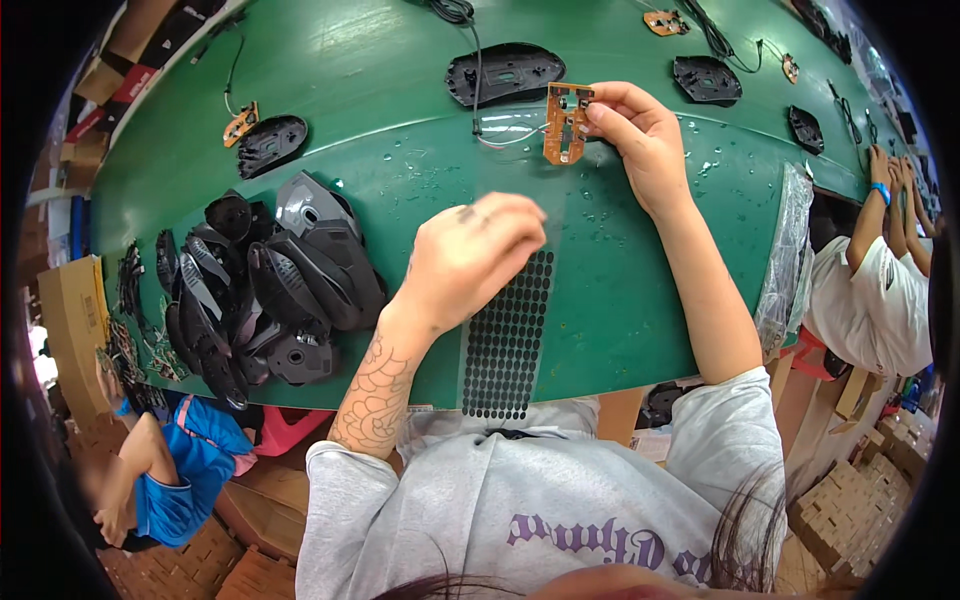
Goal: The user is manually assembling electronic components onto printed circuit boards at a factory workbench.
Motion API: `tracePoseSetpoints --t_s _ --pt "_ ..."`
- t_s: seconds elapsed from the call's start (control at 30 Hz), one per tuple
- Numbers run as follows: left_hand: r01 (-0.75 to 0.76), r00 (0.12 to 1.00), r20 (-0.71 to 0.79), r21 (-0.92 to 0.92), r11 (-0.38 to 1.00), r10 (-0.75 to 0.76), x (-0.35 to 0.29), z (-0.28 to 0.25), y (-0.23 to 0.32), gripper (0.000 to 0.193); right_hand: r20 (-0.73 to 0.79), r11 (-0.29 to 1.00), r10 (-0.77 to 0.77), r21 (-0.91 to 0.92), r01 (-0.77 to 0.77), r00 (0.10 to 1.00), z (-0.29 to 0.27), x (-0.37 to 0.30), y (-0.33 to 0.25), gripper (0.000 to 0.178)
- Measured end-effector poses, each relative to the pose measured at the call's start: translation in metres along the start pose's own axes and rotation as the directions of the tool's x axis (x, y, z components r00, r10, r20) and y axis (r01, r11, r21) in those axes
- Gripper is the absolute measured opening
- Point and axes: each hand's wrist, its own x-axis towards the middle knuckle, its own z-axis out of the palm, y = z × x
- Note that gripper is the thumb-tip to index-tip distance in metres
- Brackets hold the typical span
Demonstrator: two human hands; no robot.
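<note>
My right hand (640,135) pinches an orange-brown circuit board (565,140) by its right edge and holds it upright above the table. A thin cable (508,142) runs from the board's left side. Over the upper part of a clear sheet with rows of black oval pads (508,340), my left hand (475,250) has its fingers curled together, slightly blurred. Its fingertips are turned away, so anything between them is hidden. Beyond the board lies a black mouse base shell (505,75), with the cable crossing over it.
A heap of black mouse top shells (270,290) covers the table's left side. More base shells (272,146) (706,80) and boards (665,22) lie farther back. Clear plastic bags (785,255) hang at the right edge. Co-workers (875,290) (185,470) sit on both sides.
</note>
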Motion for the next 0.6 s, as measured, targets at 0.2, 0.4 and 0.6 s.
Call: tracePoseSetpoints --t_s 0.2,0.4,0.6 --pt "0.408 0.776 -0.171 -0.598 0.690 -0.607 0.042 0.003 0.003 0.014 0.023 0.996 -0.008 -0.087 0.010 1.000 0.004 -0.002 -0.003 0.020" --pt "0.394 0.798 -0.250 -0.472 0.789 -0.548 0.044 0.019 -0.017 0.009 0.026 0.981 -0.014 -0.193 0.019 1.000 0.007 -0.004 -0.001 0.019" --pt "0.324 0.817 -0.326 -0.424 0.846 -0.476 0.042 0.026 -0.020 0.012 0.038 0.973 -0.026 -0.226 0.034 0.999 0.008 -0.006 -0.003 0.019"
